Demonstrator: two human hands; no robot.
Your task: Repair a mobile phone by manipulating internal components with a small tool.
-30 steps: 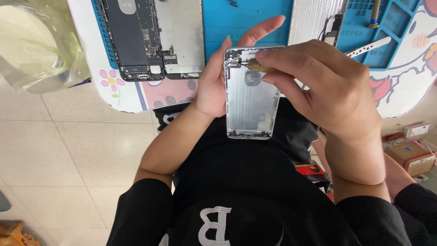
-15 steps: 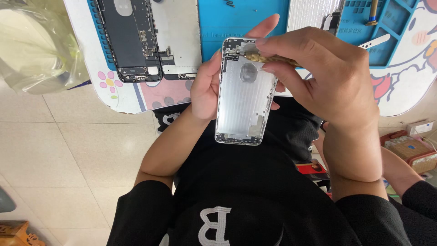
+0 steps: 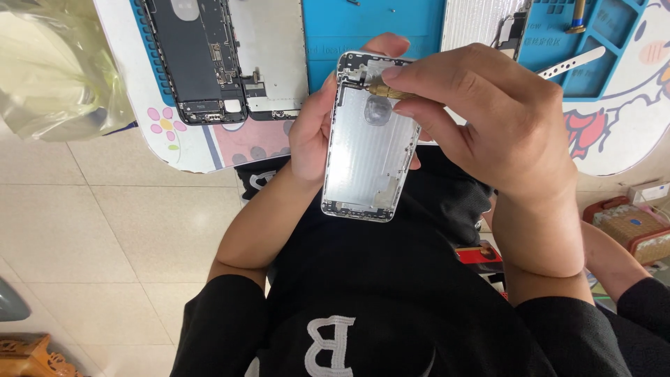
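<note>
At the centre of the frame, the left hand (image 3: pixel 310 139) cradles a silver phone housing (image 3: pixel 368 139) from behind, fingers wrapped around its edges. The right hand (image 3: pixel 488 119) pinches a brass-coloured screwdriver (image 3: pixel 389 91) against the housing's upper end, above the tabletop (image 3: pixel 230 150) edge.

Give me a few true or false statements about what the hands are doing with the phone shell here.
1. The left hand holds the silver metal phone housing from behind. True.
2. The right hand pinches a brass-coloured screwdriver at the housing's top end. True.
3. The housing lies flat on the blue rubber work mat. False: it is held up in front of the mat, over the lap.
4. The right hand's fingers are empty. False: they grip the screwdriver.
5. A dark opened phone body lies on the table to the left. True.
</note>
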